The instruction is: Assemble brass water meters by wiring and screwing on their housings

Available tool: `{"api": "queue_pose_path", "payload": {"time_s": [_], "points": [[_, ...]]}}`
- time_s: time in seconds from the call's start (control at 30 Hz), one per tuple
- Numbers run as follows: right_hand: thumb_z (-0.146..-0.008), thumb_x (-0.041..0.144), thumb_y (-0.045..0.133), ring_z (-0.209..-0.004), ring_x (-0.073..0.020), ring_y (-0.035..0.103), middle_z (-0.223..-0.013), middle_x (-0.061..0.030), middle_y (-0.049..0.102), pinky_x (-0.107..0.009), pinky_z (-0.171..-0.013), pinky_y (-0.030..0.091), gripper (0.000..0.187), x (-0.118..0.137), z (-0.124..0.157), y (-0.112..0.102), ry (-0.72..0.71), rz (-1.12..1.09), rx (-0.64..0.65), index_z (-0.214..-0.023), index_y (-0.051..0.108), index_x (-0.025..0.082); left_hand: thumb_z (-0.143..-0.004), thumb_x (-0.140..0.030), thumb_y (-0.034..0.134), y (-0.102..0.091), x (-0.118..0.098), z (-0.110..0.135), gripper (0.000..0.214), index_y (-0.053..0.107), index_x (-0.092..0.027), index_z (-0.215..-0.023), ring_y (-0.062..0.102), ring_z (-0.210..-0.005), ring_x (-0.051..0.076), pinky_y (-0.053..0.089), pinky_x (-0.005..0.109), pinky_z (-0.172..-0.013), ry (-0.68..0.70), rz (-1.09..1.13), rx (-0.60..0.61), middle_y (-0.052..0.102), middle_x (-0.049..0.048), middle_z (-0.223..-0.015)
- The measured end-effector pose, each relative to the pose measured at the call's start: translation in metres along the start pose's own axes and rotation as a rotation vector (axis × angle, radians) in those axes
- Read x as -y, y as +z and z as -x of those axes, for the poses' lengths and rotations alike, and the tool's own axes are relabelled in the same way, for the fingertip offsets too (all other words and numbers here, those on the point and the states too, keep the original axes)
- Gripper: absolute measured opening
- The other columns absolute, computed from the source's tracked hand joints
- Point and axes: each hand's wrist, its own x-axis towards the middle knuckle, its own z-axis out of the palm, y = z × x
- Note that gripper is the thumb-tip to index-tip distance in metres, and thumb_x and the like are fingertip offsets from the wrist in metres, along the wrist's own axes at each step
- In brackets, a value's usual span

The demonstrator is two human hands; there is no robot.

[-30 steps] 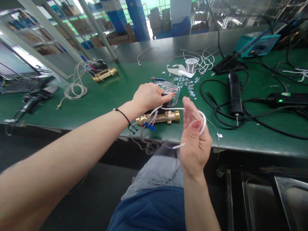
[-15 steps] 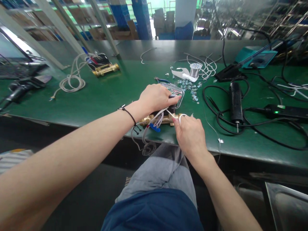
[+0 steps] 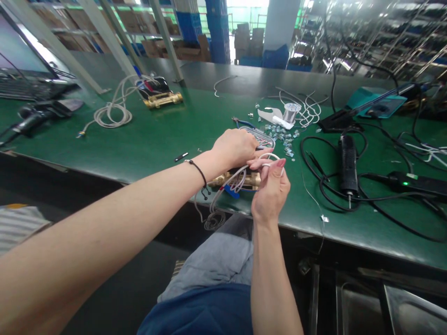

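Observation:
My left hand (image 3: 235, 149) rests on a transparent plastic case (image 3: 264, 138) holding wiring, its fingers gripping the case's near side. My right hand (image 3: 270, 190) pinches a white cable (image 3: 270, 157), which arcs in a loop above the fingers. Below both hands lies a brass water meter body (image 3: 240, 180) with a blue clip (image 3: 231, 191) and several grey and white wires (image 3: 223, 204) trailing over the table edge. Part of the brass body is hidden by my hands.
The green workbench (image 3: 157, 144) holds a second brass meter (image 3: 162, 99), a coiled cable (image 3: 111, 116), small terminals (image 3: 281, 135), a solder spool (image 3: 291, 112), blue-handled pliers (image 3: 242, 123), a soldering station (image 3: 376, 104), and a black handheld tool (image 3: 348, 163) among black cords.
My right hand has risen from the brass body with the white cable looped in its fingers. My left hand stays on the case, and the view has tilted slightly.

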Motion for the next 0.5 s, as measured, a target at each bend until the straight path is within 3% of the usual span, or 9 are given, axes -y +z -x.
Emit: {"api": "queue_pose_path", "payload": {"time_s": [0.17, 0.37, 0.5], "points": [[-0.093, 0.048, 0.034, -0.059, -0.0102, 0.049, -0.058, 0.0033, 0.043, -0.028, -0.069, 0.046, 0.044, 0.003, -0.003, 0.004, 0.073, -0.056, 0.013, -0.057, 0.034, 0.022, -0.090, -0.061, 0.025, -0.001, 0.001, 0.002, 0.065, 0.075, -0.020, -0.081, 0.065, -0.070, 0.023, 0.033, 0.028, -0.051, 0.022, 0.033, -0.004, 0.071, 0.0097, -0.073], [-0.092, 0.049, 0.040, -0.051, -0.0083, 0.038, -0.055, 0.0044, 0.040, -0.024, -0.053, 0.035, 0.044, 0.005, 0.005, 0.004, 0.048, 0.098, 0.153, -0.058, 0.042, 0.020, -0.087, -0.064, 0.030, -0.001, -0.004, 0.003, 0.063, 0.075, -0.020, -0.075, 0.064, -0.069, 0.022, 0.033, 0.028, -0.053, -0.058, 0.054, -0.034, 0.069, 0.0086, -0.069], [-0.092, 0.051, 0.039, -0.050, -0.0076, 0.033, -0.055, 0.0052, 0.036, -0.024, -0.052, 0.032, 0.045, 0.005, 0.013, 0.004, 0.035, 0.170, 0.077, -0.059, 0.040, 0.021, -0.086, -0.065, 0.030, 0.000, -0.007, 0.003, 0.064, 0.074, -0.019, -0.074, 0.063, -0.069, 0.023, 0.036, 0.029, -0.055, -0.082, 0.039, -0.045, 0.069, 0.0091, -0.069]]}}
